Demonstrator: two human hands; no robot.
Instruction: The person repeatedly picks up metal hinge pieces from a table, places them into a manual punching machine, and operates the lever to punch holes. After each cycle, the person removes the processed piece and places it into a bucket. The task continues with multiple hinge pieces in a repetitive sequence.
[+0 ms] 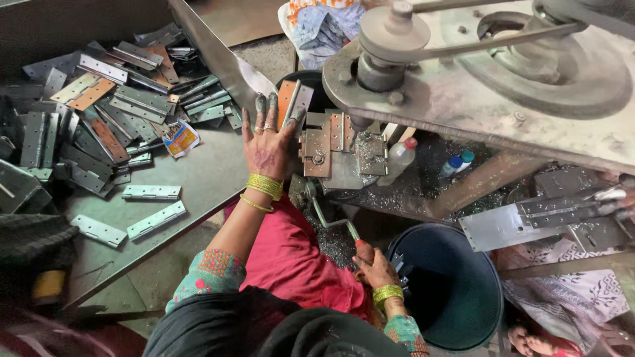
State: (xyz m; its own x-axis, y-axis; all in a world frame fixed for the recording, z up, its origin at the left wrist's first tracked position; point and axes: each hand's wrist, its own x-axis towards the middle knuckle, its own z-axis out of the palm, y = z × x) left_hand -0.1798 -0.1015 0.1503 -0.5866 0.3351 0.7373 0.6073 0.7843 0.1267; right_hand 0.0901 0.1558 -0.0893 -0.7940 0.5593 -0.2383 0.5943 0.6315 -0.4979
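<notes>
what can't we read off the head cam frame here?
- Right hand: grips a lever handle; whether it also holds a metal piece is too small to tell.
- Left hand: holds a hinge at the jig; palm side faces away.
- Drill tip: hidden behind the machine's plate.
- Bucket: inside is too dark.
- Bottom right corner: blurred, cut by the edge.

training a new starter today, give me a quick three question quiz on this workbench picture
1. True or false: the left hand holds a metal hinge beside the drill jig.
2. What does the right hand grip: A) the lever handle B) a bottle C) the dark bucket?
3. Where is the pile of hinges: to the person's left or right?

Key: 1 true; 2 A; 3 left.
</notes>
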